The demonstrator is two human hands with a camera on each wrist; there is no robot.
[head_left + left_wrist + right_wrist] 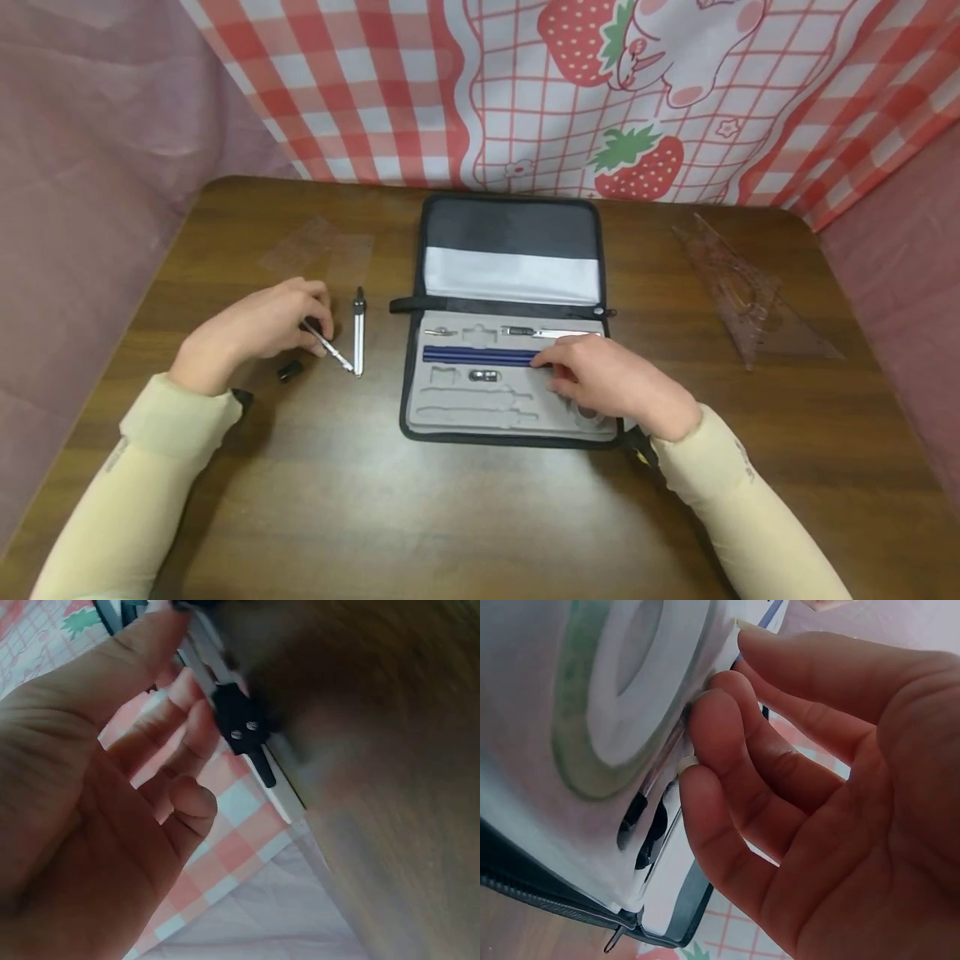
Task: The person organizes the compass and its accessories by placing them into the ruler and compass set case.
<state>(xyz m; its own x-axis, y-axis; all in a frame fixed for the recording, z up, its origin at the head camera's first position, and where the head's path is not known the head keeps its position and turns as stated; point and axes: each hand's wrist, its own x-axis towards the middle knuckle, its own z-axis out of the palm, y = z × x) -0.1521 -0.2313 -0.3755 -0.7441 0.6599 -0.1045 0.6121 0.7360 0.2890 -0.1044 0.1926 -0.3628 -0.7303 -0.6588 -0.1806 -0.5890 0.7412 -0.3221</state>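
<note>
My left hand [288, 317] holds a thin metal drawing compass [330, 346] slanting down to the right. In the left wrist view its black head [241, 720] shows two screws, beside my thumb and curled fingers. A second drawing compass [358, 337] lies on the table just right of that hand. My right hand [600, 375] reaches over the grey tray [472, 425] of an open zip case. Its index finger touches the right end of the blue pencils [472, 356], while the thumb appears apart from it. The right wrist view shows these fingers loosely bent against the tray.
In the tray lie a metal lead-case-like piece [485, 376], a small silver fitting [439, 332] and a silver tool [551, 332]. Clear rulers [348, 250] lie at the back left, transparent set squares [750, 292] at the right. A small black object [289, 371] sits near my left wrist.
</note>
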